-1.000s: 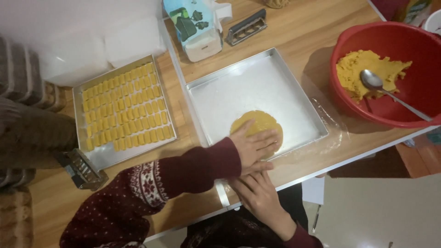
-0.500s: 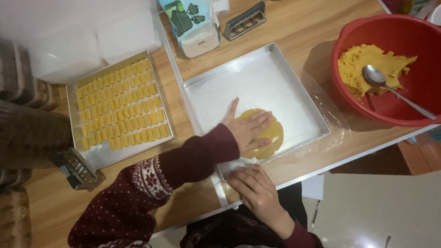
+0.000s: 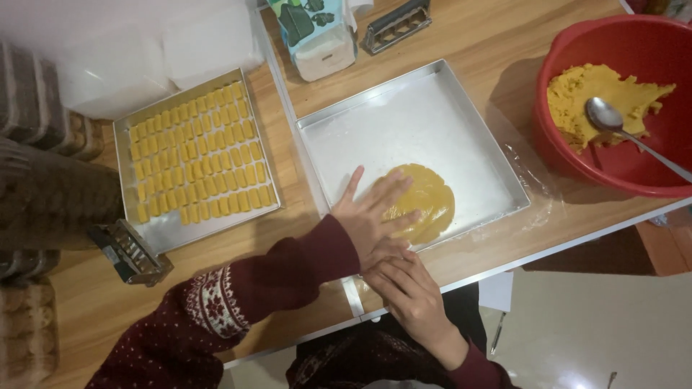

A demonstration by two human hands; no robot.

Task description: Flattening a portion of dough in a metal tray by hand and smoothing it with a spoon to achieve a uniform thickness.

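Observation:
My left hand point(image 3: 371, 215) lies flat with spread fingers on a flattened yellow dough disc point(image 3: 427, 199), which sits in the near corner of a square metal tray point(image 3: 404, 122). My right hand point(image 3: 406, 288) rests on the tray's near rim and the table edge, fingers loosely curled, holding nothing that I can see. Both sleeves are dark red knit with a white pattern.
A second metal tray point(image 3: 155, 230) at the left holds rows of several small yellow dough pieces. A red bowl point(image 3: 577, 43) at the right holds yellow dough point(image 3: 587, 101) and a metal spoon point(image 3: 620, 130). A metal cutter point(image 3: 130, 253) lies near left; a carton point(image 3: 317, 32) stands behind.
My left hand has slid slightly left and back across the dough disc, which looks wider and flatter. My right hand stays at the tray's near edge.

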